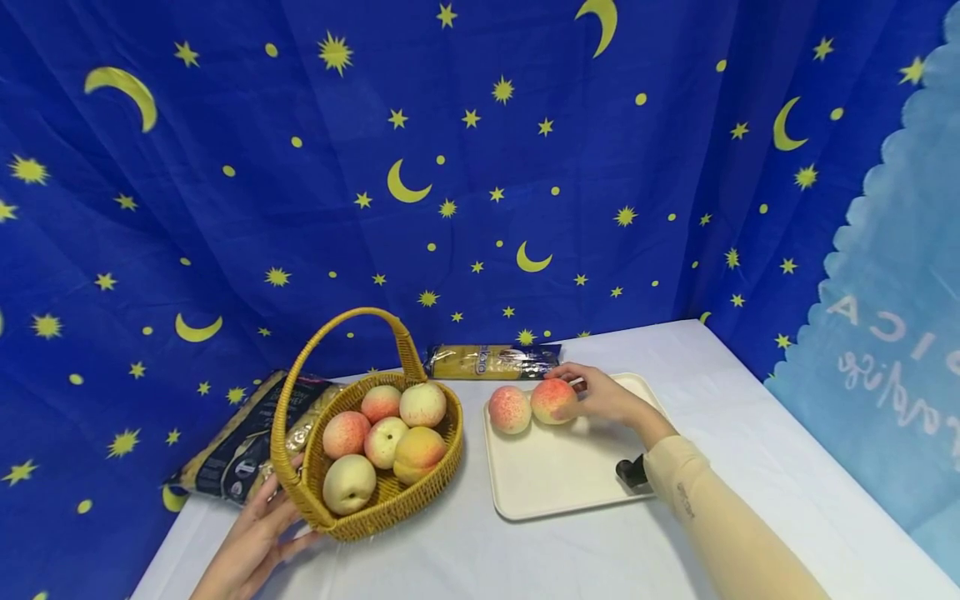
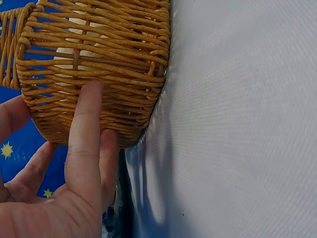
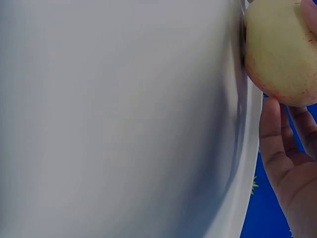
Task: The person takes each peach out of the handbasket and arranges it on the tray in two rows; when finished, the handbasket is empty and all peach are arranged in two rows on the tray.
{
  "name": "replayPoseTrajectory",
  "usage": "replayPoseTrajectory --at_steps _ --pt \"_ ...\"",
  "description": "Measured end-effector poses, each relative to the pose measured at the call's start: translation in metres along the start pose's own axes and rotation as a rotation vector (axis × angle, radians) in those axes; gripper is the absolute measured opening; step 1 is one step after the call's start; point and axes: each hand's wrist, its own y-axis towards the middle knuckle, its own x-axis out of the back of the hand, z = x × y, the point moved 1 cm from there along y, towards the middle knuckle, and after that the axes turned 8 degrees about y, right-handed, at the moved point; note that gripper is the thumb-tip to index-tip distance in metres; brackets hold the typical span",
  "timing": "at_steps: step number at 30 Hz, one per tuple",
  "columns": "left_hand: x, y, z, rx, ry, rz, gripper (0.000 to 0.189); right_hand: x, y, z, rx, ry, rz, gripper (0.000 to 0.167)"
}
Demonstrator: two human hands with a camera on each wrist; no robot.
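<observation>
My right hand [image 1: 600, 398] holds a red-and-yellow peach [image 1: 552, 402] over the far side of a cream tray [image 1: 562, 492]. In the right wrist view, fingers and thumb sit on opposite sides of that peach [image 3: 282, 49], close to the tray's rim [image 3: 252, 124]. A second pinkish peach [image 1: 510, 409] is just left of it on the tray. My left hand [image 1: 258, 533] has its fingers spread against the near left side of a wicker basket [image 1: 390, 517]. Its fingertips rest on the weave [image 2: 114, 74]. Several peaches, such as a pale one [image 1: 349, 485], lie inside the basket.
A dark printed bag [image 1: 232, 454] lies behind the basket on the left. At the table's back edge is a pasta packet [image 1: 491, 362]. The basket's tall handle [image 1: 281, 408] arches upward. A blue curtain [image 1: 480, 167] hangs behind the white table [image 1: 750, 433].
</observation>
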Motion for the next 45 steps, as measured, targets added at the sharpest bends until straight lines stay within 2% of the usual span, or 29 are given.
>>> replayPoseTrajectory --at_steps 12,23,33,37,45 --pt "-0.001 0.000 0.000 0.004 0.005 -0.004 0.071 0.000 -0.001 0.000 -0.059 0.015 0.029 0.071" --pt "0.000 0.000 0.001 0.007 -0.023 0.001 0.074 -0.002 0.000 -0.005 -0.043 0.025 0.022 0.068" --pt "0.000 0.001 0.000 0.010 -0.007 -0.003 0.072 0.001 0.000 -0.003 -0.060 0.012 0.028 0.076" --pt "-0.001 0.000 0.000 0.005 0.000 -0.007 0.071 0.004 0.000 0.002 -0.052 -0.005 0.028 0.076" --pt "-0.002 0.000 -0.002 0.007 0.005 -0.012 0.074 0.010 0.009 0.019 0.014 -0.028 0.017 0.071"
